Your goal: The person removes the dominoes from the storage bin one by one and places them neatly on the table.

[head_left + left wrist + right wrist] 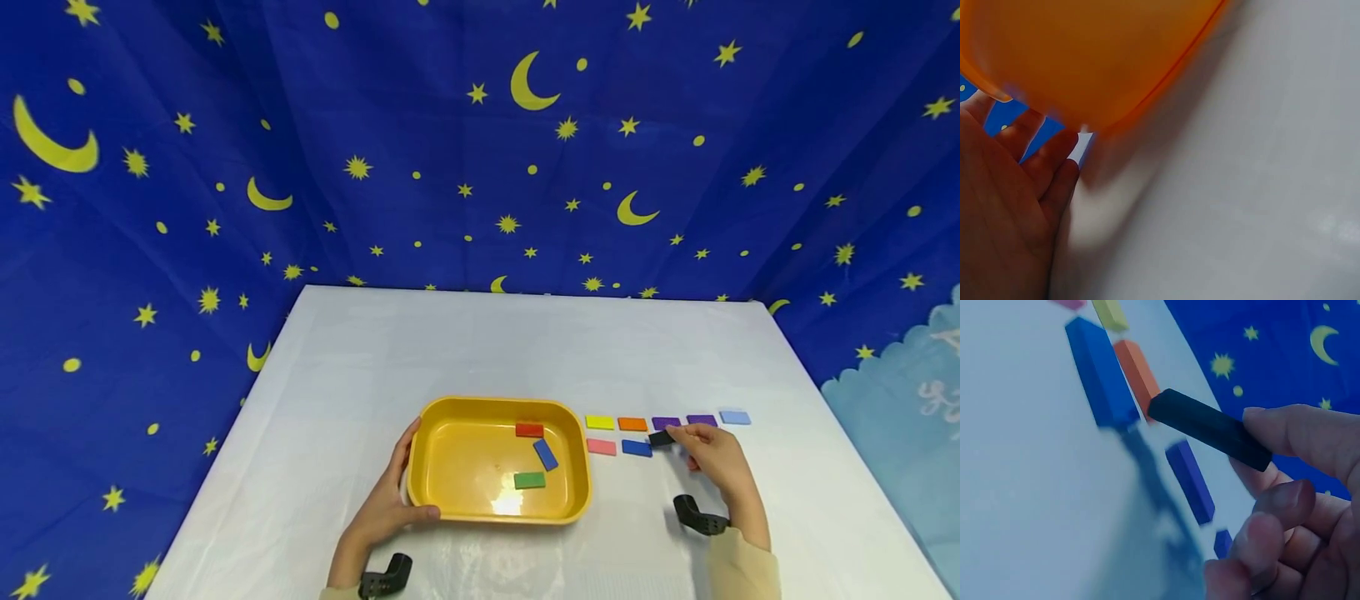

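Observation:
A black block (661, 438) is pinched between the thumb and index finger of my right hand (712, 458); in the right wrist view the black block (1207, 428) is held raised above the table, its far end sticking out past the fingertips. Below it stand a blue block (637, 448) and a purple block (666, 423). My left hand (386, 504) holds the near left corner of a yellow tray (450, 515), fingers along its left wall and thumb at the front rim. Inside the tray lie a red block (529, 431), a blue one and a green block (529, 480).
Right of the tray, a far row holds a yellow block (599, 422), an orange block (632, 424), a second purple block (701, 420) and a light blue block (735, 417). A pink block (601, 447) is nearer. A starry blue curtain (450, 125) hangs behind the white table (360, 350).

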### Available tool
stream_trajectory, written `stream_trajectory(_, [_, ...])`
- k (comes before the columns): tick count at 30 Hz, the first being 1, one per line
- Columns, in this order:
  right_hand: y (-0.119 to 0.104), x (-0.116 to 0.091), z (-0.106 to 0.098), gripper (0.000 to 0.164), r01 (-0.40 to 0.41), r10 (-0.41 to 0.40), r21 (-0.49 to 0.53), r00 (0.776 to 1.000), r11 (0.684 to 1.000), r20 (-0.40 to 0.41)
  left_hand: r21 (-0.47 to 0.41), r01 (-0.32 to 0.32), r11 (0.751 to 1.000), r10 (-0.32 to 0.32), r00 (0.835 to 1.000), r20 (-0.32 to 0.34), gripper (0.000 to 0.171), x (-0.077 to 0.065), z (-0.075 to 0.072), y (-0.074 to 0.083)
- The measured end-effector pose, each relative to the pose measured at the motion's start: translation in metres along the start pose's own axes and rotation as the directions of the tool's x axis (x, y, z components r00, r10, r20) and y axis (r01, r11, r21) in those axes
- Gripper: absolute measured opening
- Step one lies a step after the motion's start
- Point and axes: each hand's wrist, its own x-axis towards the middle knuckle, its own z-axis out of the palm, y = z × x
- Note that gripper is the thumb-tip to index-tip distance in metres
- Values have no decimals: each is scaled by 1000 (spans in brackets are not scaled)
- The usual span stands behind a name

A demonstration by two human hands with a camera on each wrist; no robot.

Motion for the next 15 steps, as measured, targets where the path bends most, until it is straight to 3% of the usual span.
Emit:
stream_trajectory(6, [11,-3,-6,47,-73,73,-58,997,996,5,2,-14,1000,13,1000,7,117,1,0,-2])
stream_trajectory(15, [17,-2,-4,44,-63,49,-220,997,973,-67,-23,-21,1000,21,1000,19,117,0,-1,-1])
